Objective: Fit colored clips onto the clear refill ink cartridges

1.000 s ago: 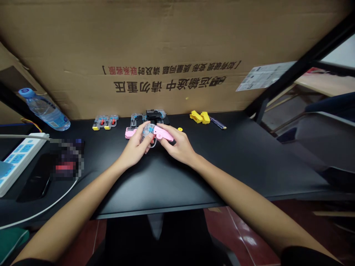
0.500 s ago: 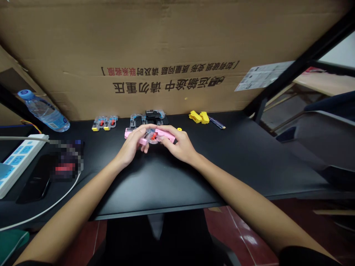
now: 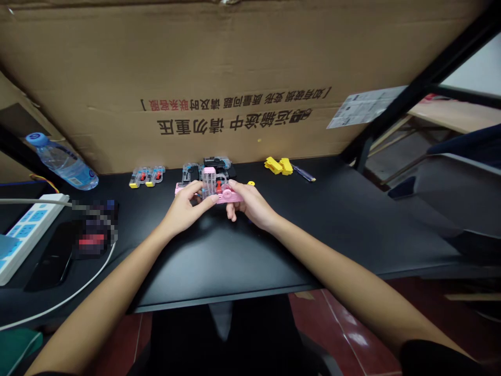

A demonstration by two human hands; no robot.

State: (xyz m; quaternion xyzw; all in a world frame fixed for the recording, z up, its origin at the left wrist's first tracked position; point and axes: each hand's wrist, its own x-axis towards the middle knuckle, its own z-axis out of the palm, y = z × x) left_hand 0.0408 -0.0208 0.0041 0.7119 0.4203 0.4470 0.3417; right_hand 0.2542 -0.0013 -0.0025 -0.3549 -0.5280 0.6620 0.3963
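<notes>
A pink and clear plastic toy piece (image 3: 227,196) with a red part inside is held between both hands, just above the black table. My left hand (image 3: 183,209) grips its left end, thumb along the pink edge. My right hand (image 3: 254,206) closes on its right end, with some fingers curled underneath. Another bit of pink (image 3: 180,187) shows behind my left hand, mostly hidden. Close behind the hands lie clear and black plastic toy parts (image 3: 219,164). A small yellow ring (image 3: 251,183) shows just beyond my right hand.
Two clear pieces with yellow ends (image 3: 147,177) lie left; yellow parts (image 3: 278,166) and a screwdriver (image 3: 303,173) lie right. A water bottle (image 3: 64,164), power strip (image 3: 29,235), black phone (image 3: 52,258) and white cable (image 3: 78,291) occupy the left side. A cardboard sheet (image 3: 235,62) stands behind.
The toy piece has been turned in the hands, so a clear upright section with a pink top now shows. My left thumb has moved to its near edge; right fingers are now beneath it.
</notes>
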